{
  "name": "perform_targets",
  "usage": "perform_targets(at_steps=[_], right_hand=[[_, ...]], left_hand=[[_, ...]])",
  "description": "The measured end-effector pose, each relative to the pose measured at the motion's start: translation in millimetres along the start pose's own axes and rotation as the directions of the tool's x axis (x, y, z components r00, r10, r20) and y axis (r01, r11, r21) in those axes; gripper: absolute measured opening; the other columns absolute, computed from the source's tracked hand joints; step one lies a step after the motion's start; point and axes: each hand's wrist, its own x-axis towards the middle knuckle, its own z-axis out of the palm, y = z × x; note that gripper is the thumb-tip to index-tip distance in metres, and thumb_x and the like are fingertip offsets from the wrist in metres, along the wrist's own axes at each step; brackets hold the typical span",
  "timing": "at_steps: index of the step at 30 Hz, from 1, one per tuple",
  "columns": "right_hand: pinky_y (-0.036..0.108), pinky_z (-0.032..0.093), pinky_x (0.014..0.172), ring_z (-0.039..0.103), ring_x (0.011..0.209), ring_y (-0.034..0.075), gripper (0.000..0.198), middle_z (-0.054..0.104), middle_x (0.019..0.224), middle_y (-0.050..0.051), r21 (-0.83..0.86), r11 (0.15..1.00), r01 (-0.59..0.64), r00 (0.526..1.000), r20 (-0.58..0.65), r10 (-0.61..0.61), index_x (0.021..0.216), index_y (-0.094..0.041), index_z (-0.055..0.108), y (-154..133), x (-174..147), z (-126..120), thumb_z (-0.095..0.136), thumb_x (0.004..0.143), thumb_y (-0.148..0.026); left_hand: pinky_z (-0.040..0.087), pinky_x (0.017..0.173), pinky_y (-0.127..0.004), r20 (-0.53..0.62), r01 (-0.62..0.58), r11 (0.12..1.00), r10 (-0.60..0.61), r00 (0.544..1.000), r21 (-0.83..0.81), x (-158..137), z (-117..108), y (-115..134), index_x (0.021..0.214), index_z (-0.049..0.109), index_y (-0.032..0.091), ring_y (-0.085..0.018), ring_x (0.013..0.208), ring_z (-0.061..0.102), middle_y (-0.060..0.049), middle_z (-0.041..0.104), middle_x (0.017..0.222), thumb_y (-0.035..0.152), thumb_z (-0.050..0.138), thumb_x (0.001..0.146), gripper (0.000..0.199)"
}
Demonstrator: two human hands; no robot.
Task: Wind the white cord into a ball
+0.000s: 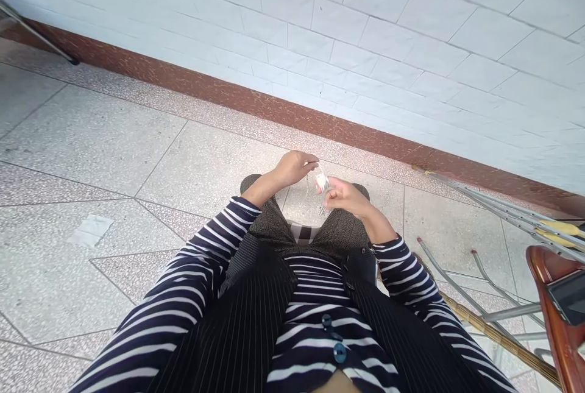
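My left hand (297,167) is closed in a pinch, thumb against fingertips, on a thin white strand that runs down toward my right hand. In the curled fingers of my right hand (346,197) sits a small white bundle (322,182), which looks like wound string; its exact kind is too small to make out. Both hands are held close together above the gap between my knees. Under the right hand a small pale, textured thing (324,211) shows, partly hidden by the fingers.
A tiled wall (292,46) with a red-brown skirting (228,91) rises ahead. Metal crutches (498,207) and a bamboo-like pole (493,332) lie at the right. A phone (569,297) rests on a wooden surface (543,262). White paper (91,230) lies on the floor (77,155) at left.
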Motion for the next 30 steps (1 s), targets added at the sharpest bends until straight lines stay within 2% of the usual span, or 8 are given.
perform_targets(at_steps=[3, 7, 11, 14, 19, 23, 27, 30], right_hand=[[0.032, 0.053, 0.076, 0.057, 0.077, 0.012, 0.063, 0.056, 0.138, 0.007, 0.213, 0.968, 0.134, 0.988, -0.106, -0.114, 0.139, -0.031, 0.054, -12, 1, -7, 0.074, 0.079, -0.027], [0.033, 0.053, 0.077, 0.059, 0.082, 0.013, 0.084, 0.039, 0.158, 0.006, 0.08, 0.989, 0.127, 0.956, -0.276, -0.101, 0.15, -0.038, 0.038, 1, 13, -19, 0.073, 0.075, -0.024], [0.032, 0.047, 0.07, 0.058, 0.07, 0.014, 0.078, 0.064, 0.127, 0.011, -0.38, 0.902, -0.207, 0.93, -0.361, 0.062, 0.145, -0.024, 0.045, 35, 19, -17, 0.067, 0.071, -0.013], [0.03, 0.043, 0.067, 0.053, 0.063, 0.013, 0.056, 0.068, 0.094, 0.004, -0.57, 0.783, -0.249, 0.954, -0.283, 0.097, 0.123, -0.018, 0.061, 52, 14, -4, 0.066, 0.068, -0.009], [0.028, 0.046, 0.068, 0.053, 0.065, 0.012, 0.036, 0.062, 0.087, 0.0, -0.08, 0.99, -0.119, 0.987, -0.119, 0.109, 0.109, -0.018, 0.065, 41, 0, 10, 0.072, 0.074, -0.024], [0.033, 0.052, 0.076, 0.057, 0.075, 0.013, 0.049, 0.064, 0.11, 0.005, 0.306, 0.949, 0.078, 0.992, -0.123, -0.041, 0.123, -0.023, 0.062, 17, -6, 4, 0.075, 0.076, -0.03], [0.034, 0.052, 0.078, 0.057, 0.078, 0.014, 0.065, 0.058, 0.134, 0.007, 0.242, 0.957, 0.163, 0.964, -0.245, -0.102, 0.138, -0.029, 0.051, 8, -1, -10, 0.072, 0.076, -0.03], [0.033, 0.05, 0.075, 0.058, 0.073, 0.015, 0.069, 0.067, 0.107, 0.004, -0.044, 0.999, -0.015, 0.948, -0.318, 0.0, 0.14, -0.027, 0.049, 16, 2, -15, 0.071, 0.075, -0.028]], left_hand=[[0.038, 0.065, -0.025, 0.063, 0.074, 0.992, -0.068, 0.996, -0.098, -7, 17, -4, 0.076, 0.071, 0.015, -0.013, 0.064, 0.056, -0.001, 0.066, 0.068, 0.032, 0.055, 0.092, 0.028], [0.036, 0.062, -0.024, 0.242, 0.122, 0.974, -0.073, 0.968, -0.192, -22, 39, 0, 0.071, 0.07, 0.015, -0.011, 0.059, 0.051, 0.001, 0.063, 0.064, 0.035, 0.054, 0.091, 0.033], [0.034, 0.06, -0.025, 0.318, 0.122, 0.985, -0.078, 0.945, -0.122, -27, 44, 1, 0.062, 0.065, 0.015, -0.011, 0.056, 0.05, 0.001, 0.062, 0.06, 0.03, 0.055, 0.088, 0.031], [0.037, 0.063, -0.024, 0.246, 0.082, 0.995, -0.066, 0.967, -0.056, -22, 35, -4, 0.07, 0.07, 0.017, -0.013, 0.062, 0.057, 0.0, 0.067, 0.066, 0.027, 0.056, 0.088, 0.025], [0.041, 0.07, -0.025, 0.155, 0.084, 0.996, -0.077, 0.985, -0.04, -12, 27, -13, 0.082, 0.075, 0.017, -0.016, 0.073, 0.064, -0.002, 0.073, 0.077, 0.023, 0.058, 0.086, 0.018], [0.043, 0.069, -0.024, 0.188, 0.166, 0.959, -0.124, 0.974, -0.229, -18, 43, -12, 0.086, 0.076, 0.015, -0.015, 0.073, 0.063, -0.002, 0.073, 0.078, 0.029, 0.057, 0.088, 0.024], [0.041, 0.065, -0.023, 0.311, 0.194, 0.945, -0.107, 0.944, -0.262, -30, 58, -5, 0.078, 0.075, 0.014, -0.013, 0.064, 0.057, -0.001, 0.07, 0.071, 0.033, 0.059, 0.087, 0.027], [0.04, 0.065, -0.023, 0.32, 0.183, 0.957, -0.105, 0.942, -0.226, -33, 53, -2, 0.073, 0.073, 0.014, -0.012, 0.064, 0.057, -0.001, 0.069, 0.069, 0.033, 0.058, 0.088, 0.029]])
